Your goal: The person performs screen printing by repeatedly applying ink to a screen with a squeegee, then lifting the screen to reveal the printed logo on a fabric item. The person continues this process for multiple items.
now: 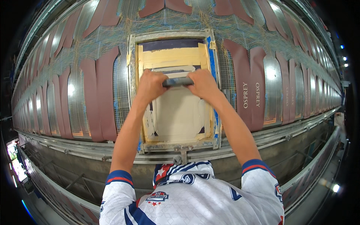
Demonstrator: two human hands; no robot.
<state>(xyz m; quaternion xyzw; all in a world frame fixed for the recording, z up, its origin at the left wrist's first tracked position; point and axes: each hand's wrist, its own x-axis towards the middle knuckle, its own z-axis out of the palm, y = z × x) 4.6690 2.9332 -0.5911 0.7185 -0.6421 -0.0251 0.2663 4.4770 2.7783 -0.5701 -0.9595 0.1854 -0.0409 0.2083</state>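
Observation:
Both my hands grip one grey squeegee (178, 81) held crosswise over a screen-printing frame. My left hand (152, 84) is closed round its left end, my right hand (203, 84) round its right end. The screen frame (133, 93) has metal sides patched with yellow and blue tape. Cream-coloured ink (179, 116) is spread over the mesh on the near side of the squeegee, with thicker smears near the corners. Beyond it lies a taped, cream-streaked strip. The squeegee's lower edge is partly hidden by my hands and its handle.
Maroon fabric pieces (104, 97) lie in rows on the long printing table, some with pale lettering, such as the panel (242, 82) right of the frame. Shiny bare metal platens (272, 75) show between them. A metal rail (262, 140) runs along the near edge.

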